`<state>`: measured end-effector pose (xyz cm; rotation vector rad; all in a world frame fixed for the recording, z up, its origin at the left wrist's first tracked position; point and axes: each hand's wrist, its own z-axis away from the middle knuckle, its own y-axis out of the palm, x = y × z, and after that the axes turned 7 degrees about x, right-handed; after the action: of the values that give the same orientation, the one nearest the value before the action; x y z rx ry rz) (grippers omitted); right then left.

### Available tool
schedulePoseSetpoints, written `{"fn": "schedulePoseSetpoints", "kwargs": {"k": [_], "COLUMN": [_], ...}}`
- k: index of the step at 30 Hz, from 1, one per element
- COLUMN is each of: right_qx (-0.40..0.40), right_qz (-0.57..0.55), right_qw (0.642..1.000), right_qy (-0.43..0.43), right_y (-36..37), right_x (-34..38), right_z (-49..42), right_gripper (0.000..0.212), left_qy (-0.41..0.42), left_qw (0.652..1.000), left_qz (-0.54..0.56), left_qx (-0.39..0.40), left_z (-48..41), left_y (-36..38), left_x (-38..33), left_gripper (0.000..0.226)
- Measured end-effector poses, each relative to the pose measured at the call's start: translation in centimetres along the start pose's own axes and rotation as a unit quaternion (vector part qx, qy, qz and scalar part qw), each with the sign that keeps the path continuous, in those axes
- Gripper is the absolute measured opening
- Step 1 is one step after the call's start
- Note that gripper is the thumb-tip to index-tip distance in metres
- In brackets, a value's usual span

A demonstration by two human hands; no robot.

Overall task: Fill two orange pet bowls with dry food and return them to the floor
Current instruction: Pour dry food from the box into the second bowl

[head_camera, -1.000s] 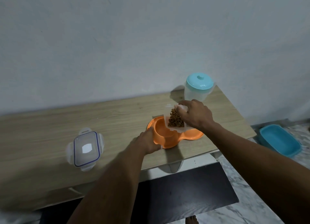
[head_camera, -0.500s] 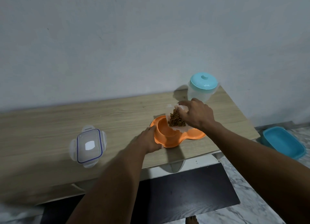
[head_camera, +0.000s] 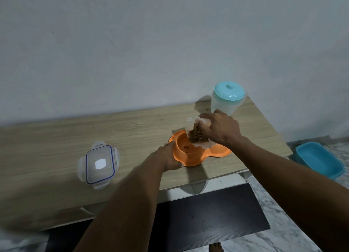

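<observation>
Right hand (head_camera: 220,129) clamped on a clear container (head_camera: 198,133) of brown kibble (head_camera: 197,134), tilted over the orange double pet bowl (head_camera: 190,153) just below it on the wooden table (head_camera: 56,138). Left hand (head_camera: 168,156) closed on the bowl's near-left rim; a few pieces lie inside. Container lid (head_camera: 99,164) lies well left of that hand.

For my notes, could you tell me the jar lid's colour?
Light turquoise lid, head view.

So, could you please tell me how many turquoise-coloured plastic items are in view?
2: the turquoise lid on the translucent jar at the table's back right, and the turquoise rectangular tub on the floor, right. More may be hidden.
</observation>
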<state>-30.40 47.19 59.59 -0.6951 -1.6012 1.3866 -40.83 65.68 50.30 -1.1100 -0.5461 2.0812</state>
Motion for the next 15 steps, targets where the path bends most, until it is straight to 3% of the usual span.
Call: {"fn": "schedulePoseSetpoints", "kwargs": {"k": [15], "right_qx": [0.004], "right_qz": [-0.004], "right_qw": [1.000], "right_qy": [0.007], "right_y": [0.16], "right_x": [-0.21], "right_z": [-0.37], "right_gripper": [0.049], "left_qy": [-0.001], "left_qw": [1.000], "left_qz": [0.028], "left_qx": [-0.003], "left_z": [0.23], "left_y": [-0.15], "left_x": [-0.55], "left_gripper": [0.096]}}
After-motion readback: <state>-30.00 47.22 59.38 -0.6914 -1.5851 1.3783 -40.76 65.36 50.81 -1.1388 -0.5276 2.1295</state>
